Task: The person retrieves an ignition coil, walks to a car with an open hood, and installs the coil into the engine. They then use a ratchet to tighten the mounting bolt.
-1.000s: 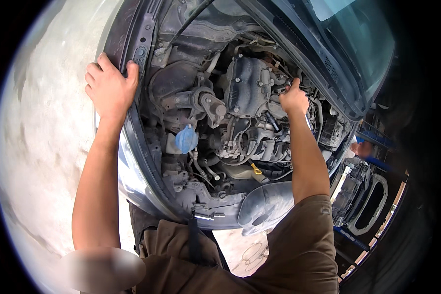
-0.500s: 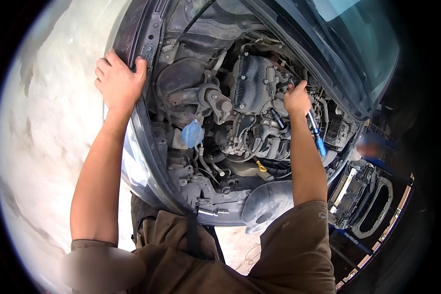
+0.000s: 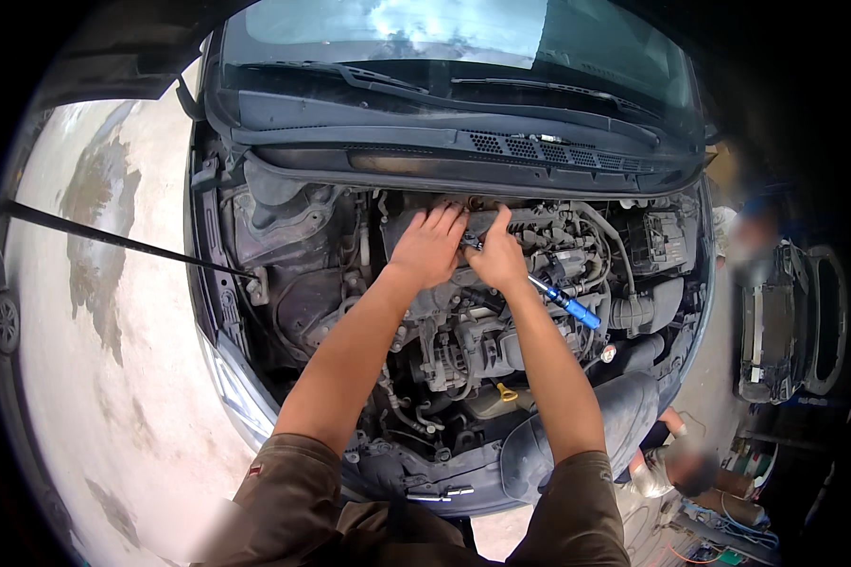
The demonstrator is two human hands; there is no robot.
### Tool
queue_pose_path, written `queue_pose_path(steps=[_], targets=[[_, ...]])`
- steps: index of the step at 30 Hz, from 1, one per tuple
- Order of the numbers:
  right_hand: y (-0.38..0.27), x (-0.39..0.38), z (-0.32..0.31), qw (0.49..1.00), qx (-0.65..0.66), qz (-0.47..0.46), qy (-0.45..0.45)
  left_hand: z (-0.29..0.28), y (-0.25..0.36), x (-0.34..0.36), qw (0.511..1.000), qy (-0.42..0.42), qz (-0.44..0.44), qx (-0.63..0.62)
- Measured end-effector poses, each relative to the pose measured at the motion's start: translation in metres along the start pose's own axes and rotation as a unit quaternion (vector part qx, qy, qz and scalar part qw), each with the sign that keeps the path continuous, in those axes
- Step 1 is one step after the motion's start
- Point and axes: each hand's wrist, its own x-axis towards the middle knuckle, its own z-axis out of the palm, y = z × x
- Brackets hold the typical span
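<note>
My right hand (image 3: pixel 497 255) is closed around the head end of a ratchet wrench (image 3: pixel 577 308), whose blue handle slants down to the right across the engine. Beside it, my left hand (image 3: pixel 427 249) lies on the rear of the engine (image 3: pixel 487 345), with its fingers stretched forward over the back edge. The two hands are close together. What the left fingertips touch behind the engine is hidden.
A prop rod (image 3: pixel 128 239) stands on the left side of the bay. A yellow dipstick handle (image 3: pixel 507 392) and a dark air duct (image 3: pixel 577 430) lie in front. Metal tools (image 3: pixel 440 494) rest on the front edge. Another person (image 3: pixel 667 468) is low at the right.
My left hand has left the car's left fender edge and come to the rear of the engine. My right hand still holds the ratchet wrench. The view has turned toward the windshield.
</note>
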Motion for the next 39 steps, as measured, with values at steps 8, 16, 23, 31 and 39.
queue_pose_path(steps=[8, 16, 23, 31, 39], targets=[[0.126, -0.018, -0.091, 0.973, 0.014, -0.146, -0.176, 0.034, 0.024, 0.034, 0.998, -0.060, 0.007, -0.028], [0.182, -0.077, -0.100, 0.917, 0.253, 0.154, -0.268, 0.054, 0.026, 0.064, 0.993, 0.017, 0.006, -0.117], [0.173, -0.076, -0.103, 0.925, 0.271, 0.127, -0.236, 0.066, 0.015, 0.077, 0.998, 0.012, -0.014, -0.065], [0.180, -0.097, -0.071, 0.937, 0.271, 0.153, -0.161, 0.073, 0.008, 0.080, 0.991, 0.073, 0.069, -0.094], [0.152, -0.117, -0.056, 0.923, 0.307, 0.195, -0.130, 0.066, -0.002, 0.082, 0.990, 0.031, 0.087, -0.107]])
